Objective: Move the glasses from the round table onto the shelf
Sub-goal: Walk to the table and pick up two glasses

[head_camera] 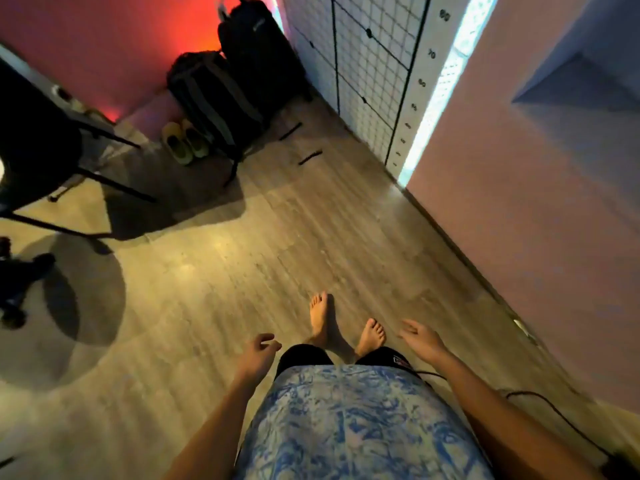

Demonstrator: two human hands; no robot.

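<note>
I look down at a wooden floor [242, 271] with my bare feet on it. My left hand [258, 351] hangs low at the left of my body, fingers loosely apart, holding nothing. My right hand [420, 337] hangs at the right, fingers spread, also holding nothing. No glasses and no shelf show in this view. At the far left edge a dark round shape [31, 147] on thin black legs may be the round table; its top cannot be seen.
Two black backpacks [239, 81] stand against the red-lit wall, with a pair of yellow-green slippers [185, 142] beside them. A white wire grid panel [370, 71] lines the far wall. A pink wall [536, 202] runs along the right. A black cable [554, 417] trails by it.
</note>
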